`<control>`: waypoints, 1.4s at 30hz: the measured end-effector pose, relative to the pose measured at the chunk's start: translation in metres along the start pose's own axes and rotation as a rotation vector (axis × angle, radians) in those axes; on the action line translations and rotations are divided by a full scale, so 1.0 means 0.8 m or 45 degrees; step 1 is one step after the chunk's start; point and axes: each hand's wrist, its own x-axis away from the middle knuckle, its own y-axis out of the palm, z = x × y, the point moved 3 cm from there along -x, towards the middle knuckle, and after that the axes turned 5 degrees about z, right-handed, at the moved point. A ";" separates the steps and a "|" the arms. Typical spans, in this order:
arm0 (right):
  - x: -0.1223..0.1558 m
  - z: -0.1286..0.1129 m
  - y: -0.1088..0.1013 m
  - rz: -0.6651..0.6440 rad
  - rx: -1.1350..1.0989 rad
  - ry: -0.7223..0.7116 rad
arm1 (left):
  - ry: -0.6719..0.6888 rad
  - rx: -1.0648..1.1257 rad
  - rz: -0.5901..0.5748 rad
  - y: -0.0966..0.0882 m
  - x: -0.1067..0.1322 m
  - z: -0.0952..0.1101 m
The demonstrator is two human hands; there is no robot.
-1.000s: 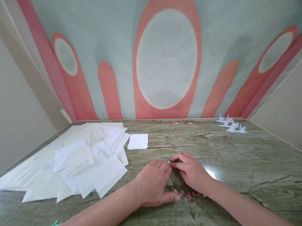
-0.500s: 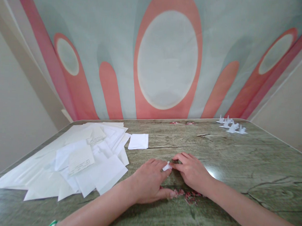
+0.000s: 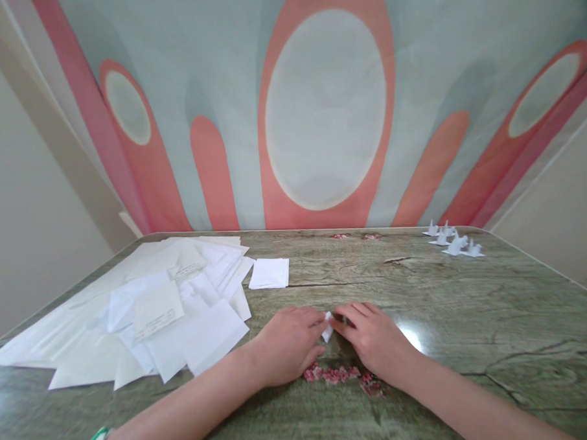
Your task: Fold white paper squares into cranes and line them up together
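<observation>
A small folded piece of white paper (image 3: 327, 328) stands between my two hands, near the middle of the wood-patterned table (image 3: 343, 417). My left hand (image 3: 290, 345) grips it from the left, fingers bent and thumb tucked in below. From the other side, my right hand (image 3: 370, 337) pinches its upper edge with the fingertips. Part of the paper is hidden behind the fingers, so its exact folds cannot be made out.
Loose white sheets (image 3: 94, 321) lie in a wide overlapping pile at the left. A neat stack of small square papers (image 3: 270, 273) is beyond my left hand. Several folded paper cranes (image 3: 454, 240) stand at the far right, before a patterned backdrop (image 3: 327, 111).
The folded paper has turned more upright between the fingers. My left thumb has drawn in from its outstretched position towards the paper. My right hand has shifted only slightly.
</observation>
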 end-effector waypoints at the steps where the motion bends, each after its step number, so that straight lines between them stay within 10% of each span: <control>1: 0.000 -0.002 -0.001 0.011 -0.004 -0.003 | -0.002 0.000 0.002 0.001 0.000 0.000; 21: -0.006 0.001 0.002 0.229 -0.014 -0.226 | 0.024 -0.011 0.344 0.026 -0.005 -0.001; 42: -0.012 -0.006 0.009 0.268 0.039 -0.228 | 0.019 -0.110 0.361 0.038 -0.008 -0.004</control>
